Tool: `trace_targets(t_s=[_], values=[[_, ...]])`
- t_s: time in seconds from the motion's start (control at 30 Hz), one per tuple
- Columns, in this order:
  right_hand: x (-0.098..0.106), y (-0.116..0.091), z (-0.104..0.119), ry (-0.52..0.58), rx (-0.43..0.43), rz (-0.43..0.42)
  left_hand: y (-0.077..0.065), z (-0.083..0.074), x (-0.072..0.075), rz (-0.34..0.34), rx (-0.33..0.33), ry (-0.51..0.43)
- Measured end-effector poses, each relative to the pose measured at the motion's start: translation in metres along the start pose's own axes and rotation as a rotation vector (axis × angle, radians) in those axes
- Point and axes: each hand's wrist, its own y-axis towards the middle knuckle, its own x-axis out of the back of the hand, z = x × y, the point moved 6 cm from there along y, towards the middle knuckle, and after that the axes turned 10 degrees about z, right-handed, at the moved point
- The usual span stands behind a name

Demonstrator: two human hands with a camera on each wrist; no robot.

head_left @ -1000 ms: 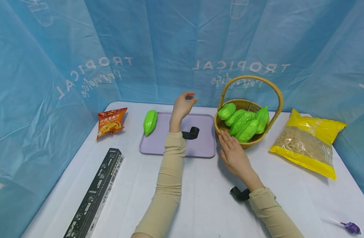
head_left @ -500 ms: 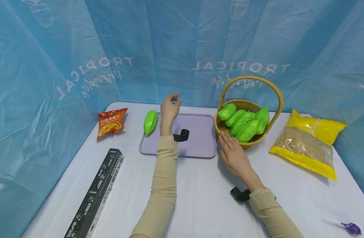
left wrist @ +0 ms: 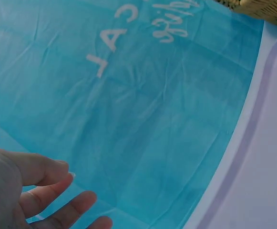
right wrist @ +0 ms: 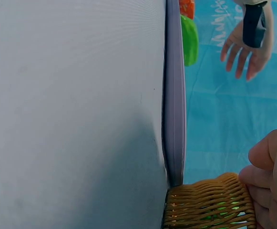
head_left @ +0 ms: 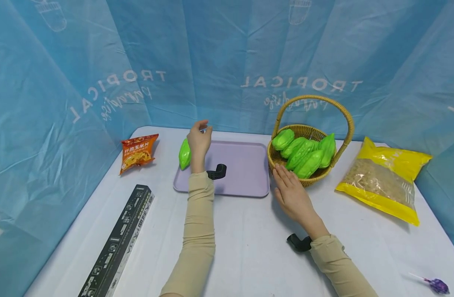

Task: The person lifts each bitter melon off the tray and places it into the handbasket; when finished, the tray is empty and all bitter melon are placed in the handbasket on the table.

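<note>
My left hand hangs in the air over the left part of the lilac tray, its fingers loosely bent with nothing between them. Just beside and partly behind it in the head view, a glossy green ridged fruit, like a star fruit, lies at the tray's left edge. My right hand rests with straight fingers against the near left rim of a wicker basket. Several similar green fruits fill that basket. The right wrist view shows fingers touching the woven wall, the thumb apart from it.
An orange snack bag sits at the back left, and a long black box lies in front of it. A yellow bag stands right of the basket. A purple lollipop lies front right. The blue curtain hangs close behind.
My left hand has moved left across the tray to beside the lone green fruit, now covering part of it. The right hand and the basket have stayed in place.
</note>
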Motion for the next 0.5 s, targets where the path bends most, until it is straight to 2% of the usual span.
trace_targets(t_s=[0.17, 0.5], values=[[0.000, 0.000, 0.000, 0.008, 0.001, -0.006, 0.000, 0.012, 0.008, -0.032, 0.029, -0.039], [0.001, 0.000, 0.001, 0.002, 0.004, -0.009, -0.004, 0.039, 0.021, -0.145, 0.081, -0.072]])
